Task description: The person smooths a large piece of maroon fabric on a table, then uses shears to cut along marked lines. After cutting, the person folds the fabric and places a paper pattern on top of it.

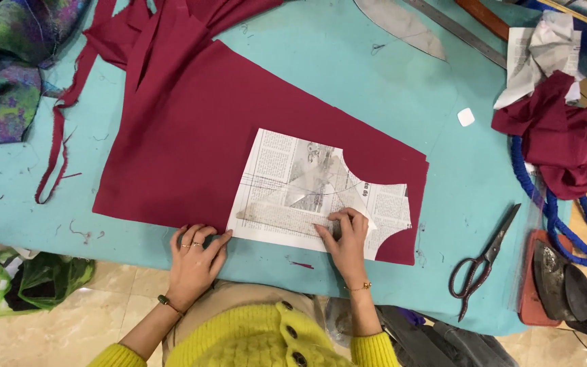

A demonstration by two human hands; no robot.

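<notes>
Newspaper pattern piece (307, 197) lies flat on the maroon fabric (191, 136), aligned near the cloth's lower edge at the front of the turquoise table (348, 61). The left hand (195, 258) rests open, palm down, pressing the fabric's edge just beside the pattern's lower left corner; it grips nothing. The right hand (348, 234) presses on the pattern's lower middle with fingers bunched, possibly pinching something small; I cannot tell what, if anything. Judged from the layout, the pattern is positioned and held down, while the cloth around it shows no cut following its outline. The scissors (484, 261) lie closed and untouched to the right, well apart from both hands. A chalk piece (466, 117) sits beyond, near crumpled maroon scraps (558, 139), a blue cord (545, 204) and an iron (562, 285). Fabric strips (62, 129) trail at left. Nothing obstructs the pattern.
</notes>
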